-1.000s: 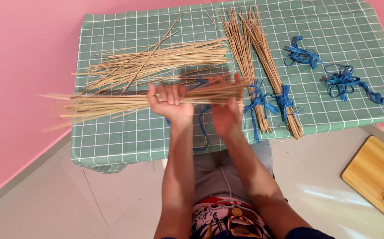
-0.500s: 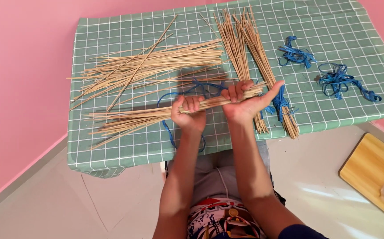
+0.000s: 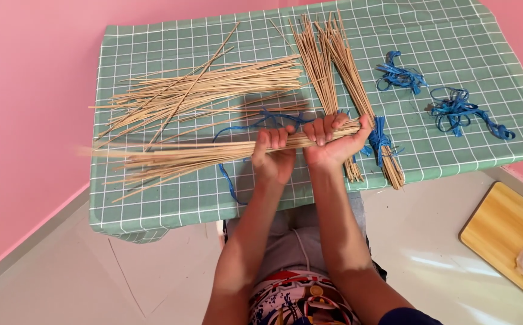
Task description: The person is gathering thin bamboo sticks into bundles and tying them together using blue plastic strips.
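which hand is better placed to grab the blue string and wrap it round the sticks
Left, probably. The left hand grips the stick bundle right above the loose blue string. The right hand clamps the bundle's end and steadies it.

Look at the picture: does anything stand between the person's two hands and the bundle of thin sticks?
Nothing visible does. The left hand and right hand both grip the stick bundle directly, side by side near its right end, above the green checked tablecloth.

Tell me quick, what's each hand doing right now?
Left hand: closed around the bundle of thin sticks.
Right hand: closed around the same bundle, near its end.
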